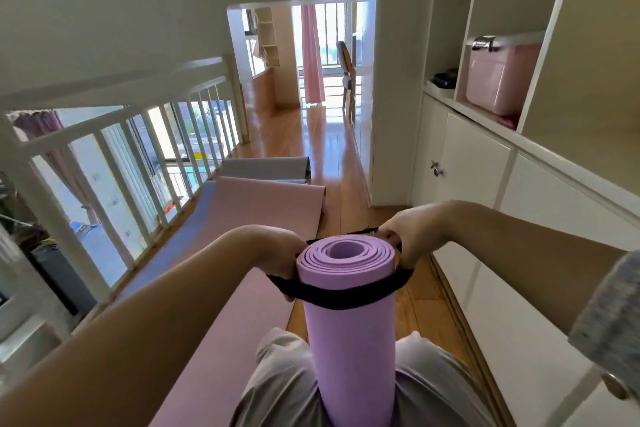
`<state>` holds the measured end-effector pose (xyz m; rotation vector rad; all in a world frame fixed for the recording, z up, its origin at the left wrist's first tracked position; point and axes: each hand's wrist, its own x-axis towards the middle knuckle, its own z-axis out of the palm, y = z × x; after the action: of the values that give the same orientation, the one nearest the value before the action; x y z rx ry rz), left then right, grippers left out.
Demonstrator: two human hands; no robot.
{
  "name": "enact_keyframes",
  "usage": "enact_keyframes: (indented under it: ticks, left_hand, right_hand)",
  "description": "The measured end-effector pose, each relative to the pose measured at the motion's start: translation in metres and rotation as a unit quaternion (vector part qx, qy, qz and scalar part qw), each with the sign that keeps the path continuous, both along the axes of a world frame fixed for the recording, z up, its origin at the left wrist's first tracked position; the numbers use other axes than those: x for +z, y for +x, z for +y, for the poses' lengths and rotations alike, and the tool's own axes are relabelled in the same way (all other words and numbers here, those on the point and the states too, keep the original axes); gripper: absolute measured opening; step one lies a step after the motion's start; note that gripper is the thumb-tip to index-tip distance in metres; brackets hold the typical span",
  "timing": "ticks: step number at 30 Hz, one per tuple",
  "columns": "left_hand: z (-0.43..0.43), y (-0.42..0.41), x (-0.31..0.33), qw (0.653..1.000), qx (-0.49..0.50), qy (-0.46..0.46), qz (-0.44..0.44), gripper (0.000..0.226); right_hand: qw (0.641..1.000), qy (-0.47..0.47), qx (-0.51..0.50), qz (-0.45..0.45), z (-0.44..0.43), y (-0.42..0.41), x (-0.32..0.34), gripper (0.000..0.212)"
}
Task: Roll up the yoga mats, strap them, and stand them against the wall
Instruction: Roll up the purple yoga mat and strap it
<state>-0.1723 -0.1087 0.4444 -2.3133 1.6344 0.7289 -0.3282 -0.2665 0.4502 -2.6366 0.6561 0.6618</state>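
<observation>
Head-worn view, looking down and forward along a narrow landing.

Far left: white railing with daylight behind. Just inside it, flat on the wooden floor: a pink mat, unrolled, running away from the viewer, left edge curling up toward the railing. Beyond its far end, a grey mat, also flat.

Left of centre: left hand, fingers curled round one end of a black strap, against the roll's left side.

Centre: rolled purple mat, standing on end between two knees in grey trousers, long axis upright, spiral end on top, facing the camera. Strap looped round the roll near its upper end, flat across the near face, bulging out in a loop at each side.

Right of centre: right hand, fingers closed on the strap's other end, against the roll's right and far side. Fastening itself hidden behind the roll.

Both hands level with the roll's top, one on each side, equally near, with the roll directly between and below them. Probable step: drawing the strap tight and fastening it. The two flat mats not yet rolled.

Far right: white cabinets under open shelves, a pink storage box in one compartment. Likely standing place for the roll: this cabinet side, nearer the right hand, though only as a judgement.
</observation>
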Motion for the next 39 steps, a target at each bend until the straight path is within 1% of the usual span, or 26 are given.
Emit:
enact_keyframes:
  ticks: [1,2,4,6,8,9,11,13,15,16,19,21,22,24,26,28,29,32,34,36,39]
  left_hand:
    - [0.001,0.000,-0.005,1.000,-0.001,0.013,0.002,0.046]
    - [0.002,0.001,-0.012,1.000,0.007,0.024,0.018,0.041]
    - [0.011,-0.002,-0.028,0.994,0.039,0.044,0.097,0.029]
    - [0.027,-0.012,-0.041,0.984,0.047,0.053,0.166,0.021]
    - [0.045,-0.022,-0.051,0.975,0.035,0.024,0.217,0.017]
    - [0.052,-0.027,-0.054,0.971,0.020,-0.003,0.236,0.020]
    - [0.060,-0.029,-0.054,0.967,-0.010,-0.055,0.247,0.022]
    - [0.056,-0.029,-0.048,0.966,-0.019,-0.062,0.249,0.023]
    - [0.043,-0.024,-0.037,0.969,-0.019,-0.065,0.236,0.024]
    - [0.035,-0.020,-0.029,0.973,-0.024,-0.073,0.220,0.022]
    - [0.007,-0.008,-0.001,0.982,-0.031,-0.101,0.156,0.018]
    - [-0.013,0.002,0.007,0.984,-0.036,-0.114,0.129,0.020]
    - [-0.024,0.008,0.005,0.985,-0.037,-0.121,0.119,0.021]
    - [-0.046,0.022,-0.007,0.986,-0.037,-0.136,0.088,0.021]
    - [-0.068,0.035,-0.024,0.987,-0.031,-0.149,0.055,0.021]
    - [-0.089,0.045,-0.041,0.986,-0.014,-0.162,0.037,0.023]
    - [-0.098,0.050,-0.049,0.986,-0.005,-0.165,0.030,0.025]
    - [-0.120,0.066,-0.069,0.986,0.018,-0.166,0.017,0.025]
    - [-0.132,0.079,-0.075,0.983,0.035,-0.180,0.011,0.025]
    - [-0.143,0.091,-0.075,0.983,0.037,-0.180,-0.004,0.032]
    - [-0.155,0.104,-0.079,0.987,0.024,-0.155,-0.028,0.040]
  right_hand:
    - [1.000,0.020,0.004,0.011,-0.003,0.000,-0.006,0.045]
    - [0.999,0.038,0.009,0.019,-0.004,-0.001,-0.012,0.039]
    - [0.998,0.058,0.026,0.028,0.002,-0.007,-0.025,0.035]
    - [0.995,0.081,0.043,0.028,0.012,-0.017,-0.040,0.039]
    - [0.991,0.124,0.050,-0.009,0.023,-0.031,-0.052,0.041]
    - [0.988,0.138,0.053,-0.036,0.028,-0.038,-0.055,0.040]
    - [0.982,0.148,0.062,-0.097,0.032,-0.048,-0.057,0.041]
    - [0.980,0.135,0.072,-0.126,0.029,-0.052,-0.050,0.045]
    - [0.981,0.122,0.066,-0.133,0.019,-0.052,-0.035,0.045]
    - [0.982,0.120,0.058,-0.137,0.013,-0.051,-0.025,0.042]
    - [0.980,0.101,0.034,-0.170,-0.004,-0.044,0.003,0.027]
    - [0.978,0.080,0.020,-0.194,-0.014,-0.037,0.010,0.019]
    - [0.977,0.069,0.013,-0.203,-0.020,-0.033,0.010,0.019]
    - [0.975,0.046,0.000,-0.216,-0.032,-0.023,0.002,0.028]
    - [0.977,0.012,-0.006,-0.213,-0.049,-0.011,-0.017,0.032]
    - [0.977,-0.020,-0.019,-0.212,-0.067,0.002,-0.042,0.024]
    - [0.976,-0.026,-0.027,-0.214,-0.079,0.009,-0.056,0.023]
    - [0.974,-0.027,-0.050,-0.221,-0.107,0.029,-0.086,0.040]
    - [0.965,-0.044,-0.061,-0.251,-0.123,0.041,-0.093,0.051]
    - [0.962,-0.056,-0.064,-0.261,-0.139,0.053,-0.097,0.061]
    - [0.967,-0.021,-0.066,-0.247,-0.156,0.068,-0.104,0.065]
